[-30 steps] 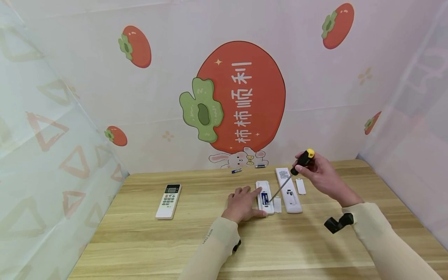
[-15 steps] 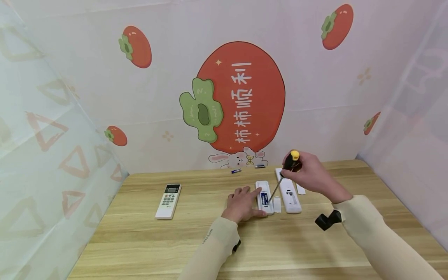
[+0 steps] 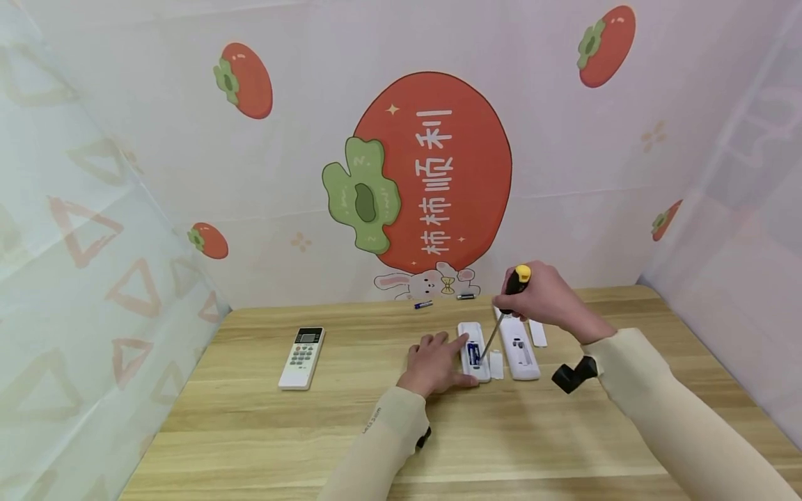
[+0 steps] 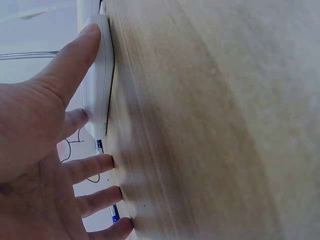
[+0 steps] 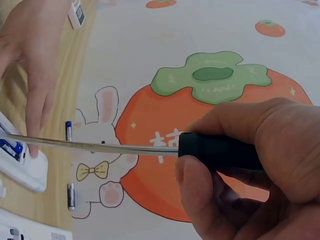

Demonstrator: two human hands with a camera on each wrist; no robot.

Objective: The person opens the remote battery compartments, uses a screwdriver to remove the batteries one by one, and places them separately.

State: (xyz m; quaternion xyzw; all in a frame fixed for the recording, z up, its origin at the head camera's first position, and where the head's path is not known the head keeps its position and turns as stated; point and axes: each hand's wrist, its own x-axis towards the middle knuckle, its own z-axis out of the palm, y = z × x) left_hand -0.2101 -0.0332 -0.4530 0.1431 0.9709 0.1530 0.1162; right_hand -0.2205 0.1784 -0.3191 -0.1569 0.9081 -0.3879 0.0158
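Note:
My right hand grips the black and yellow handle of a screwdriver. Its long metal shaft slants down to the open battery compartment of a white remote control lying face down. Two blue batteries lie in that compartment, and the tip is at their lower end. My left hand rests spread beside this remote; the thumb and index finger touch its edge, while the other fingers are on the table. A small white battery cover lies just right of the remote.
A second white remote lies face down at right, compartment open, with a cover beside it. Two loose batteries, one blue and one darker, lie near the back wall. A third remote lies face up at left.
My right hand has moved left with the screwdriver, making its shaft steeper, while the tip stays in the battery compartment. The left hand and the remotes have kept their places.

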